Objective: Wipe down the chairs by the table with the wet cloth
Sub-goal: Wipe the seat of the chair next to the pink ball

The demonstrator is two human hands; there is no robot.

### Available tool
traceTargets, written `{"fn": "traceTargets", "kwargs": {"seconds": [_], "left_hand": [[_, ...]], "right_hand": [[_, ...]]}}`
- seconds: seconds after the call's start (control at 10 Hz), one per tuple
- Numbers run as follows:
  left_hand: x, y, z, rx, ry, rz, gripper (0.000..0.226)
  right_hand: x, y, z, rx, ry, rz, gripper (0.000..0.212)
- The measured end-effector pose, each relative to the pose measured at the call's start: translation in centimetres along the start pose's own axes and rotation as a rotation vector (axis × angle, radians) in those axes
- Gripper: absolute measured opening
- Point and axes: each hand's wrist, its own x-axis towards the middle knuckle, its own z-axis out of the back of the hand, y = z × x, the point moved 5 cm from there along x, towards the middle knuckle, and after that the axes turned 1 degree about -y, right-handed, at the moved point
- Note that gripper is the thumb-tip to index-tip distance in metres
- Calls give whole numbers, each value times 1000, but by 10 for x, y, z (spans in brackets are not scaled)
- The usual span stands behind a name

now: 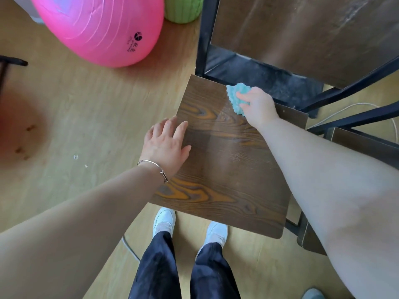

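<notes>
A dark wood-grain chair seat on a black frame fills the middle of the view, its far edge tucked under the table. My right hand grips a light blue fluffy cloth and presses it on the seat's far edge. A wet streak runs down the seat from there. My left hand, with a thin bangle at the wrist, rests flat with spread fingers on the seat's left edge.
A big pink exercise ball and a green stool stand on the wooden floor at the far left. A second chair sits at right by the black table legs, with a white cable on the floor. My feet stand just before the seat.
</notes>
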Motion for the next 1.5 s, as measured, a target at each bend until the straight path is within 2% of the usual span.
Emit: {"fn": "traceTargets", "kwargs": {"seconds": [0.1,0.2,0.3,0.4,0.5,0.6,0.8,0.9,1.0,1.1,1.2,1.3,1.4,1.5], "left_hand": [[-13,2,-10,14,36,13,62],[-25,4,-12,21,41,22,62],[-38,7,-11,5,35,39,62],[-55,8,-11,-6,32,50,62],[-74,10,-15,1,42,65,62],[-95,10,-23,0,71,70,62],[-128,1,-40,0,133,54,63],[-133,-3,-42,-7,134,56,62],[-133,-5,-47,-16,124,67,62],[-124,-10,-51,-10,117,68,62],[-104,-21,-48,-8,97,43,61],[-75,-39,-38,-19,62,9,61],[-43,-59,-28,-10,43,-27,62],[-9,-79,-19,4,29,-75,60]], "right_hand": [[-2,17,-19,2,65,87,35],[-25,29,-37,-74,143,198,29],[-65,25,-54,-155,164,339,31],[-114,16,-75,-169,312,351,34],[-162,6,-91,-219,372,435,51],[-204,-9,-100,-158,349,365,17],[-253,-22,-112,-222,365,552,33],[-274,-26,-111,-208,337,557,45],[-293,-30,-107,-230,363,537,24],[-278,-49,-77,-27,164,371,27],[-226,-72,-25,136,-139,130,34],[-165,-92,19,307,-273,-189,32],[-113,-102,50,387,-373,-319,30],[-76,-106,66,404,-391,-354,29]]}}
